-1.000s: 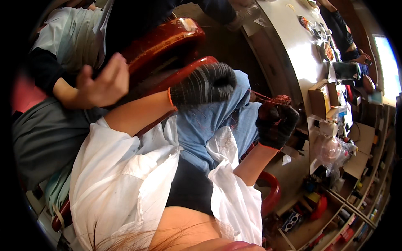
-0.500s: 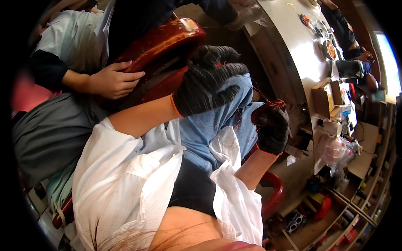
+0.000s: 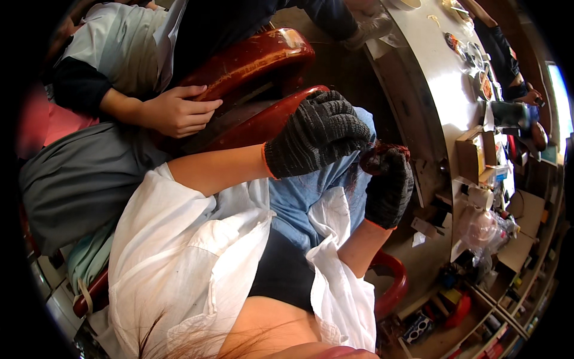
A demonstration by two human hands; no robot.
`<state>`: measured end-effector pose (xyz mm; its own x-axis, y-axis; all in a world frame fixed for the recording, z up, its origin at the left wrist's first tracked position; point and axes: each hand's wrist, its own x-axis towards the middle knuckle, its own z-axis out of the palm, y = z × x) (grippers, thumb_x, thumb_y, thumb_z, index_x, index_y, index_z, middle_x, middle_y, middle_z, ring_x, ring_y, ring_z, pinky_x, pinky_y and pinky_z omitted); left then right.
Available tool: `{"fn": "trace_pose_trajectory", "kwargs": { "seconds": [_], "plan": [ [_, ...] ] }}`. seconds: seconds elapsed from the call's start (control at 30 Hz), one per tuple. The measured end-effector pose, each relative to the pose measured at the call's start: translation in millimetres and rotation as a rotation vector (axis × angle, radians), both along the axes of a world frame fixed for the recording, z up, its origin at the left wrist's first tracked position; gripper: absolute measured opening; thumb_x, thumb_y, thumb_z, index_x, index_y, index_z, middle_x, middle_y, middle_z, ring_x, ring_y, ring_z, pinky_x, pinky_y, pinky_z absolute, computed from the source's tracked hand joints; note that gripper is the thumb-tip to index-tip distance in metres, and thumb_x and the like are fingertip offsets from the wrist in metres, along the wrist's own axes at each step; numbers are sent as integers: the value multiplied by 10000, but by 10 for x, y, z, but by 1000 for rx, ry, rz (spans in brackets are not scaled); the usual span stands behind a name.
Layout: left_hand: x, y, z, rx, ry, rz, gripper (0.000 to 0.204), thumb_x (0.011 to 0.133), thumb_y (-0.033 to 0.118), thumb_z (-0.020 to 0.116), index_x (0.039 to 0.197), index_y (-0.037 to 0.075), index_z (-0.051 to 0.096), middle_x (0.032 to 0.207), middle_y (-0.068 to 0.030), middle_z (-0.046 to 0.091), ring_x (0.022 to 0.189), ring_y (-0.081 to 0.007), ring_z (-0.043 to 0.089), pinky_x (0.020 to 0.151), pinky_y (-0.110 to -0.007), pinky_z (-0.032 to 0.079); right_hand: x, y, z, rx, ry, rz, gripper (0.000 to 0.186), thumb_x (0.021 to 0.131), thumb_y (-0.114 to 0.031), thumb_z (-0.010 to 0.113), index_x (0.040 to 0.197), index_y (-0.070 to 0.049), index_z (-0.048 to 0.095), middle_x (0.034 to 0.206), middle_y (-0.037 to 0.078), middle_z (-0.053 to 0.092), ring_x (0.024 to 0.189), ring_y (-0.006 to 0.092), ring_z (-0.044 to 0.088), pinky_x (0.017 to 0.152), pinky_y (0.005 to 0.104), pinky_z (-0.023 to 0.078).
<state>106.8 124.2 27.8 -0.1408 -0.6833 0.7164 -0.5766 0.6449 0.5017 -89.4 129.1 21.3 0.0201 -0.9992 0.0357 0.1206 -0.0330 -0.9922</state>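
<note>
Both my hands wear dark knitted gloves with orange cuffs, held above my blue jeans. My right hand is closed round a bundle of fine dark red strands, which shows at the top of its fist. Close beside it, on the left, my left hand has its fingers curled and drawn together, their tips by the bundle. What those fingertips pinch, if anything, is too small to make out. Some loose dark strands hang between the hands.
A red wooden chair stands at the upper left, with another person's bare hand by its arm. To the right runs a long white table with dishes, an open cardboard box and plastic bags. Shelving fills the lower right.
My left hand has swung right and closed its spread fingers, coming up against the strands in my right hand. My right hand stays nearly in place, still closed on the bundle.
</note>
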Motion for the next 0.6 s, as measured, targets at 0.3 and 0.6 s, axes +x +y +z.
{"fn": "trace_pose_trajectory", "kwargs": {
  "seconds": [0.3,0.6],
  "plan": [
    [24,19,38,63,52,-51,200,756,135,658,956,123,641,903,-47,619,830,-223,595,756,-349,478,178,62,196,-80,260,35,189,717,-102,688,860,11,639,756,68,633,652,145,584,647,253,459],
    [17,49,62,424,347,-303,200,799,154,635,993,106,639,949,-60,627,876,-211,607,775,-360,488,211,113,290,-20,24,-7,118,776,-7,599,886,22,629,747,77,638,654,139,589,649,230,467]
  ]
}}
